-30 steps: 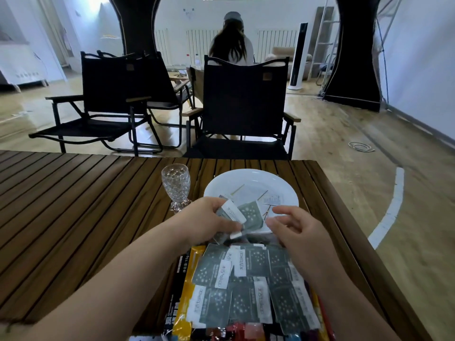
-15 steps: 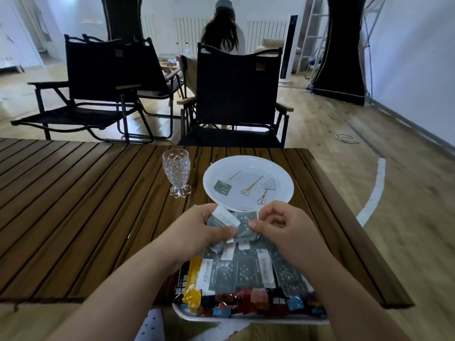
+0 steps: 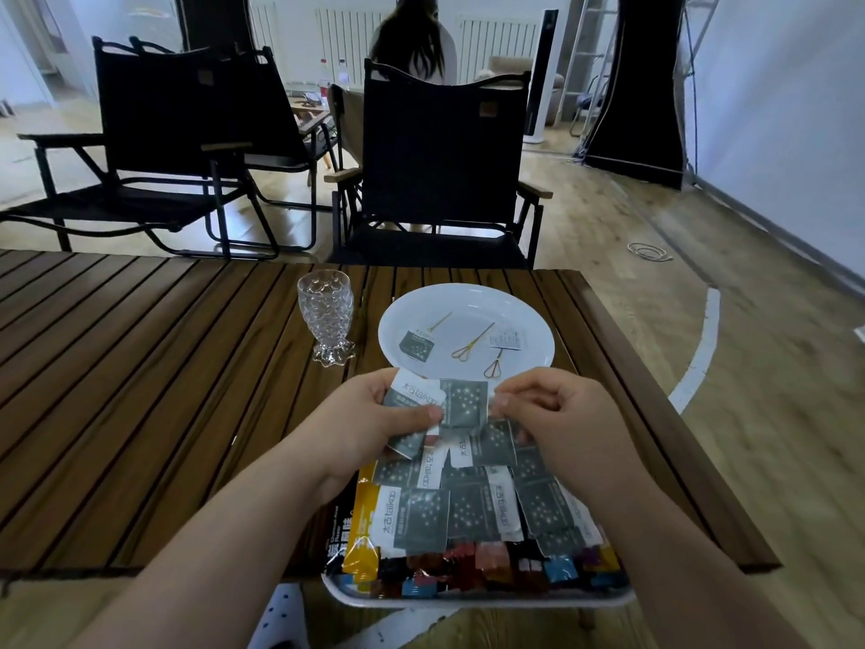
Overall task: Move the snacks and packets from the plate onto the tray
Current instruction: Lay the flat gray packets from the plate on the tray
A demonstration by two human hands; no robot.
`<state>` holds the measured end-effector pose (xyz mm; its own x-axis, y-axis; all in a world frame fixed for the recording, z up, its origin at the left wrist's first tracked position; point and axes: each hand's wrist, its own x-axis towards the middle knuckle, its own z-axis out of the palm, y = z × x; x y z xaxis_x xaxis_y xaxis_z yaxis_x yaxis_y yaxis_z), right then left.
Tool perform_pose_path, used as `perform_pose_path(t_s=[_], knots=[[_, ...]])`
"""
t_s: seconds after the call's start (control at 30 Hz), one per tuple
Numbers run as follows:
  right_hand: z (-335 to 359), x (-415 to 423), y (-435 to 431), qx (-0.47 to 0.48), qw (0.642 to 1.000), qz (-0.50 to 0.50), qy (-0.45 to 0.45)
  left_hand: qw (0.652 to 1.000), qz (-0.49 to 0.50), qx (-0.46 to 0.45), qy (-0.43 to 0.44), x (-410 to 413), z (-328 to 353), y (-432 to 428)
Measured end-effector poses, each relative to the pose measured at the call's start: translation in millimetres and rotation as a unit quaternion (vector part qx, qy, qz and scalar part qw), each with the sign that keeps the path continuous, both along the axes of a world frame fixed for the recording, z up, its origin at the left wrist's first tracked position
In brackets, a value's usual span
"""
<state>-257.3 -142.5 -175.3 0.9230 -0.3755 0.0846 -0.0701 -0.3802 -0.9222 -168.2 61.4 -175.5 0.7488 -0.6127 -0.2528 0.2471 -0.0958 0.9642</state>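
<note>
Grey packets [image 3: 461,402] are gripped by the left hand [image 3: 370,423] and pinched at one edge by the right hand [image 3: 561,414], above the heaped tray [image 3: 477,602]. The tray overhangs the table's [image 3: 140,391] near edge. Toward the far edge, the plate [image 3: 468,297] holds a lone packet [image 3: 416,345].

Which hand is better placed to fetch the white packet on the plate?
Probably the right hand: it is nearer the white packet on the plate and only pinches an edge of the grey packets the left hand grips.
</note>
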Motion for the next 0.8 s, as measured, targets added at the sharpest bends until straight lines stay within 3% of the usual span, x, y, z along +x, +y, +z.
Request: perform_pose_path(t_s=[0.13,0.33,0.63,0.8], knots=[[1,-6,-6,0.075,0.996,0.035,0.025,1.000,-0.011,0.002,0.001,-1,-1,-1],[0,-4,-1,0.024,0.999,0.014,0.024,0.999,-0.042,0.007,-0.007,-5,-2,-4],[5,-10,-4,0.043,0.999,-0.018,-0.018,1.000,-0.022,0.004,0.000,0,-1,-5],[8,-13,-12,0.073,0.997,-0.013,0.009,1.000,0.015,-0.013,0.013,3,-2,-3]])
